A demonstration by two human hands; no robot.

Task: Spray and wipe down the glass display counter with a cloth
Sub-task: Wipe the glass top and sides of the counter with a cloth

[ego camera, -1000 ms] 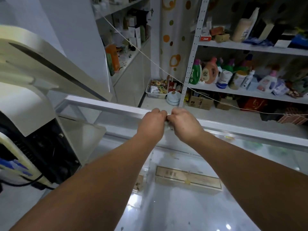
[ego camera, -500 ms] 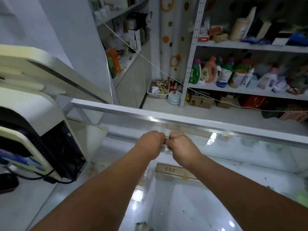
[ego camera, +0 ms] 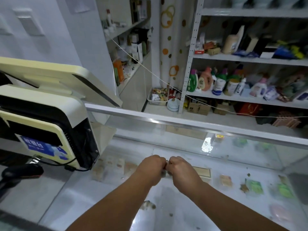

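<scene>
The glass display counter [ego camera: 180,212] fills the lower view, with a metal rail [ego camera: 183,121] along its far edge. My left hand [ego camera: 150,167] and my right hand [ego camera: 180,168] are curled into fists, knuckles together, low over the middle of the glass top. They grip a small bunched greyish cloth [ego camera: 165,174], which is almost wholly hidden under them. Smudges and crumbs [ego camera: 147,205] lie on the glass near my forearms. No spray bottle shows.
A cream cash register [ego camera: 41,117] with cables stands on the counter's left end, with a black handheld scanner [ego camera: 20,170] below it. Goods lie inside the case under the glass. Beyond the counter stand shelves of bottles [ego camera: 233,84], and a taut string [ego camera: 150,70] crosses the aisle.
Both hands, still pressed together, have slid from the far metal rail back toward me across the glass. The view has tilted, so more of the near counter shows.
</scene>
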